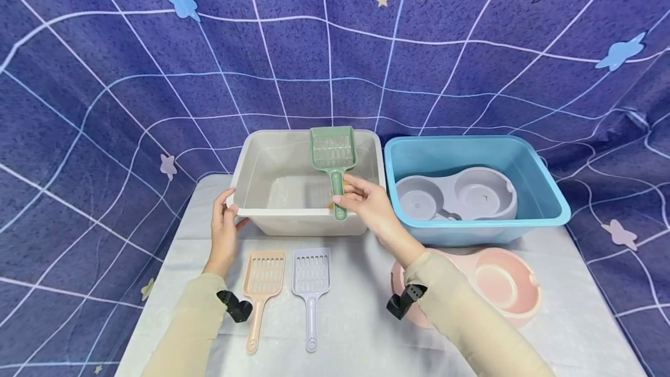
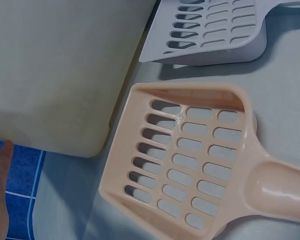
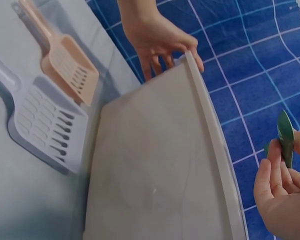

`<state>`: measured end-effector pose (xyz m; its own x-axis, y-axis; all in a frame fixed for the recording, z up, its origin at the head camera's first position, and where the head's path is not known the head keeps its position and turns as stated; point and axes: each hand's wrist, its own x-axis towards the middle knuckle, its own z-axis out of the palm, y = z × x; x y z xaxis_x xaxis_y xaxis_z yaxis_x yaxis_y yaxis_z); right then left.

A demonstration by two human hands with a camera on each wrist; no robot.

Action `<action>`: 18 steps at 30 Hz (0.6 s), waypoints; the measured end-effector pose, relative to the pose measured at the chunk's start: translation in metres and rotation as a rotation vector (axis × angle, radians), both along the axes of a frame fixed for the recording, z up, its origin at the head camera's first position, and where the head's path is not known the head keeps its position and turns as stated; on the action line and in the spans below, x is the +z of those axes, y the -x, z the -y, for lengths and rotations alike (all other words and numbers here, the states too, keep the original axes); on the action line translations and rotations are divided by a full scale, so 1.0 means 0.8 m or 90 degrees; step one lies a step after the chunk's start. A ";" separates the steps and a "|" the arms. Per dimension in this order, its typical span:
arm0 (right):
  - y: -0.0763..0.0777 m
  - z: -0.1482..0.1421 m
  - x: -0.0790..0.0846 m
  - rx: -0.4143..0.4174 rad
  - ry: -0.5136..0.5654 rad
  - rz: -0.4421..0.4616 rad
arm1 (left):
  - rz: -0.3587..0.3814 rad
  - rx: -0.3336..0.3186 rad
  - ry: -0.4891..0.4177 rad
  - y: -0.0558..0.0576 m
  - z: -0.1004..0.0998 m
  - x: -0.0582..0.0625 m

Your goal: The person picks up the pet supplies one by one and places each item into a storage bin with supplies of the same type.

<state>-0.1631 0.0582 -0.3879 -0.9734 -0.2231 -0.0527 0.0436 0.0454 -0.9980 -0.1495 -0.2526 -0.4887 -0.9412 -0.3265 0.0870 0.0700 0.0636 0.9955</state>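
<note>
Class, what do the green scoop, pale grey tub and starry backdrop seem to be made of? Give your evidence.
Green scoop: probably moulded plastic, slightly shiny; slots and handle look formed in one piece.
Pale grey tub: likely plastic, smooth and fairly matt; walls curve evenly into rounded corners.
Starry backdrop: seemingly printed cloth, matt; its lines ripple with folds, though the fibre is unclear.
</note>
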 end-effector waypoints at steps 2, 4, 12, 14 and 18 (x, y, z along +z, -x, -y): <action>0.005 0.000 -0.001 -0.006 -0.014 -0.004 | 0.000 0.000 -0.001 -0.001 0.000 0.000; 0.010 0.000 -0.003 -0.011 -0.026 -0.009 | -0.003 -0.001 -0.007 -0.001 0.000 0.000; 0.023 0.005 -0.009 -0.028 -0.041 -0.011 | 0.003 0.002 -0.015 -0.004 0.003 -0.004; 0.028 0.007 -0.011 -0.035 -0.040 -0.007 | -0.001 0.005 -0.012 -0.004 0.003 -0.004; 0.037 0.008 -0.015 -0.046 -0.031 0.002 | -0.011 0.003 -0.018 -0.001 0.000 -0.003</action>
<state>-0.1927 0.0519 -0.3997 -0.9865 -0.1502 -0.0650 0.0517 0.0908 -0.9945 -0.1484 -0.2522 -0.4909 -0.9382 -0.3329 0.0945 0.0873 0.0364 0.9955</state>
